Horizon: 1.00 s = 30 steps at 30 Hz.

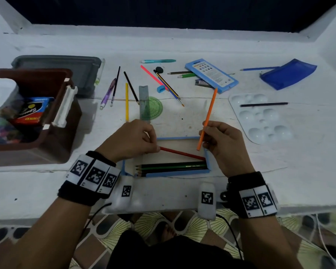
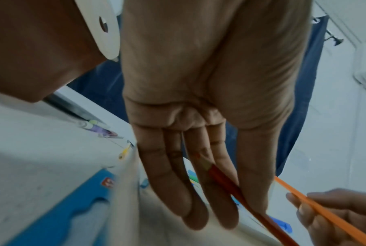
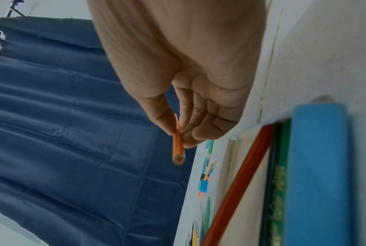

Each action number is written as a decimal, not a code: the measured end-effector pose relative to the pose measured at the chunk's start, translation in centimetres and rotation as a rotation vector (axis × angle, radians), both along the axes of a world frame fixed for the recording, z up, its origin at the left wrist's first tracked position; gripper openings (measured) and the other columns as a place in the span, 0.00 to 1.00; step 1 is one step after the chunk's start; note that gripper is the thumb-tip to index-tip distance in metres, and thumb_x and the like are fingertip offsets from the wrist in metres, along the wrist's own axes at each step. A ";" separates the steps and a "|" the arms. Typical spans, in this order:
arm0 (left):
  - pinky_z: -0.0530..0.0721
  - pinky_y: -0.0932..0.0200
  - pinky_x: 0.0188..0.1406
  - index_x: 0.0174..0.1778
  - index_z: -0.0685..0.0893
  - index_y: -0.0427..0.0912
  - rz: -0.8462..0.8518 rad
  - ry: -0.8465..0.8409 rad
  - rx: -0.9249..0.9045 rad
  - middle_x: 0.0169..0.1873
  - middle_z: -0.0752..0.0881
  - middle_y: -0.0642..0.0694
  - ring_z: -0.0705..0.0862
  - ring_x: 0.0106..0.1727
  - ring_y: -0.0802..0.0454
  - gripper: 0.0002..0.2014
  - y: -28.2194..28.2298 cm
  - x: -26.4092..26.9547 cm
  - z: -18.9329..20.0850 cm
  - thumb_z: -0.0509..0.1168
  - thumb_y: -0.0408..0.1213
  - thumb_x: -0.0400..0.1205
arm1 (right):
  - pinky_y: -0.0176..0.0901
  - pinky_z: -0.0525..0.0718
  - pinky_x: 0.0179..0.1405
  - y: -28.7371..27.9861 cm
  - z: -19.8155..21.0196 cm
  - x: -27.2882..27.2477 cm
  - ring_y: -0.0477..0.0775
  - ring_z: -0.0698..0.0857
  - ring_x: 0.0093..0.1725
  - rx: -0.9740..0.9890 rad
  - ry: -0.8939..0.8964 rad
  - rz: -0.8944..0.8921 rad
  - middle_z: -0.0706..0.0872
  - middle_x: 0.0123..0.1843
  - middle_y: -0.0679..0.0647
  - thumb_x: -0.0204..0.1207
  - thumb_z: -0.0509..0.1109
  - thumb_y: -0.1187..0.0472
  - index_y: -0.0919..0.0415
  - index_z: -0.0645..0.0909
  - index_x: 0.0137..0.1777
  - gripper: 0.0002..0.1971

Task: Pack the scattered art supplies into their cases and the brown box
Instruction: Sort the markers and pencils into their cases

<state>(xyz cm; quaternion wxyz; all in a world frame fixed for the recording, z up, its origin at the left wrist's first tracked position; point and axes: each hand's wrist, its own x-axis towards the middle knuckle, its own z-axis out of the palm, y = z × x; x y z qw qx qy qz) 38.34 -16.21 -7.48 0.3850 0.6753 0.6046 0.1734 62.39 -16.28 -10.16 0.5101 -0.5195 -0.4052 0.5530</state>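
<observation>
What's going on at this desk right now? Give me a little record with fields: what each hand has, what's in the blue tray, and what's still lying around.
Left hand: holds one end of the red pencil, which lies slanted in the tray
Right hand: pinches the orange pencil, raised over the tray
Blue tray: dark and green pencils along its near edge
Brown box: at left, open, holding packets
Still loose: yellow pencil, ruler, blue pouch, paint palette

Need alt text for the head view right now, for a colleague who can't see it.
Left hand holds a red pencil slanted across an open blue pencil case; right hand grips an orange pencil above it. More supplies lie scattered behind.
</observation>
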 end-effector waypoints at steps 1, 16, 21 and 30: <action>0.84 0.64 0.38 0.38 0.90 0.42 -0.046 0.060 0.009 0.30 0.90 0.49 0.88 0.35 0.60 0.06 0.0 0.0 0.1 0.79 0.38 0.72 | 0.38 0.84 0.34 0.0 0.1 -0.1 0.50 0.86 0.37 0.003 0.001 0.007 0.89 0.40 0.58 0.83 0.65 0.69 0.62 0.86 0.51 0.08; 0.88 0.59 0.47 0.44 0.95 0.48 -0.301 0.226 -0.087 0.36 0.92 0.58 0.87 0.37 0.67 0.06 0.9 0.2 -0.2 0.74 0.34 0.74 | 0.37 0.86 0.35 0.4 0.6 -0.7 0.49 0.86 0.36 0.002 0.005 0.037 0.89 0.38 0.56 0.82 0.65 0.69 0.64 0.86 0.52 0.07; 0.88 0.56 0.47 0.44 0.94 0.49 -0.326 0.220 -0.115 0.37 0.92 0.56 0.88 0.39 0.62 0.07 1.0 0.2 -0.2 0.75 0.33 0.74 | 0.38 0.85 0.35 0.6 0.6 -0.8 0.49 0.87 0.37 -0.003 -0.010 0.044 0.89 0.38 0.56 0.82 0.66 0.69 0.65 0.85 0.53 0.07; 0.82 0.59 0.39 0.45 0.91 0.51 -0.372 0.261 -0.155 0.33 0.87 0.57 0.84 0.36 0.62 0.08 1.1 0.6 -0.1 0.79 0.40 0.72 | 0.40 0.86 0.37 1.3 1.0 -1.3 0.49 0.87 0.37 -0.003 -0.065 0.075 0.89 0.39 0.58 0.82 0.66 0.69 0.66 0.85 0.54 0.07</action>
